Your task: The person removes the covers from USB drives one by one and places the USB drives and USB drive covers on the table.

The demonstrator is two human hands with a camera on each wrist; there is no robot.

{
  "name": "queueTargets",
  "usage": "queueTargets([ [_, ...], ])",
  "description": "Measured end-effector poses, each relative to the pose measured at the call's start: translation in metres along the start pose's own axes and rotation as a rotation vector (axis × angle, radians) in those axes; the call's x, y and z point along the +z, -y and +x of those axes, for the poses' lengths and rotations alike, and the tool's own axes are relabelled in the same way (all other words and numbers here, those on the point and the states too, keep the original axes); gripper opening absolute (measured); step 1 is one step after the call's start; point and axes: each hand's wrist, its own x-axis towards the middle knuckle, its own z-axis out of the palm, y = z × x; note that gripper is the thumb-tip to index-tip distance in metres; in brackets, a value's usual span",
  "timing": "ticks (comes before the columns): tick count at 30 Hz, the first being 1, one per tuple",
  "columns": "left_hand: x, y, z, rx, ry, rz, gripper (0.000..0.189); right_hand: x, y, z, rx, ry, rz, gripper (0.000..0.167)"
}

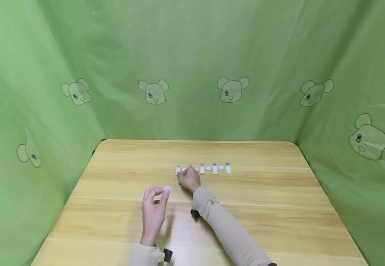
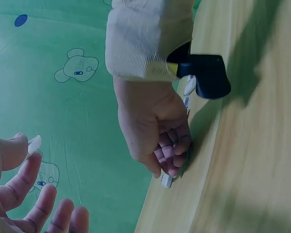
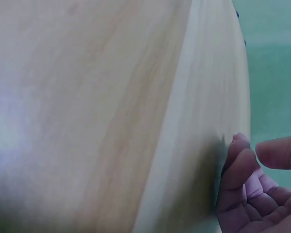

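In the head view my left hand (image 1: 154,210) is raised over the table, pinching a small white cap (image 1: 167,188) between thumb and index finger. The left wrist view shows that cap (image 2: 34,144) at the fingertips, the other fingers loosely bent. My right hand (image 1: 189,178) reaches to the left end of a row of white USB sticks. Its fingertips are right at the leftmost USB stick (image 1: 178,170), and the hand covers part of the row. In the right wrist view, the right hand's thumb (image 3: 276,153) stands a little apart from its bent fingers (image 3: 240,167).
Right of my right hand lie more USB sticks, one here (image 1: 202,169), another (image 1: 215,169) and the last (image 1: 228,169), with small white caps (image 1: 221,167) between them. The wooden table (image 1: 262,210) ends at green curtains (image 1: 192,122) behind and at the sides.
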Motion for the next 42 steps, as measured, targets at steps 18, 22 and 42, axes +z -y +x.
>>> queueTargets([
  [18,0.006,0.003,0.05,-0.01,0.041,0.147,0.025,-0.071,0.008,-0.024,-0.134,-0.057,0.108,0.027],
  [22,0.01,0.007,0.064,-0.016,0.044,0.215,0.026,-0.094,0.013,-0.033,-0.184,-0.121,0.133,0.023],
  [42,0.048,0.033,0.134,-0.061,0.2,0.659,0.023,-0.139,0.031,-0.098,-0.365,-0.167,0.126,0.015],
])
